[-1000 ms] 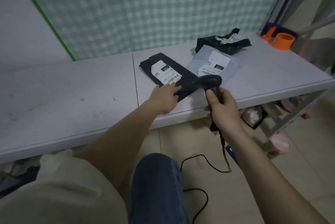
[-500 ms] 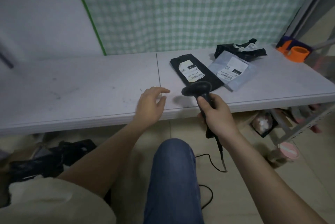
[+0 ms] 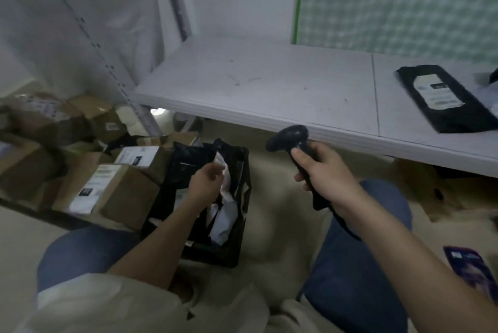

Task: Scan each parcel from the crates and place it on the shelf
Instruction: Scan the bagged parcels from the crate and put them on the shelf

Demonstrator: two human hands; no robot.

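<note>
A black crate [image 3: 239,227] stands on the floor between my knees, holding black and white bagged parcels [image 3: 225,214]. My left hand [image 3: 206,181] hovers over the crate with loosely curled fingers, holding nothing. My right hand [image 3: 320,171] grips the handle of a black barcode scanner [image 3: 288,137] in front of the shelf edge, its head pointing left. On the white shelf [image 3: 269,84] at the far right lies a black parcel [image 3: 444,98] with a white label facing up.
Several cardboard boxes [image 3: 107,189] with labels are piled on the floor left of the crate. A perforated shelf upright [image 3: 113,73] rises beside them. The scanner cable hangs beneath my right wrist. A purple packet [image 3: 471,270] lies on the floor at right.
My view has swung left and down from the shelf to the crate. My left hand left the shelf edge and dropped over the crate. The right hand still holds the scanner.
</note>
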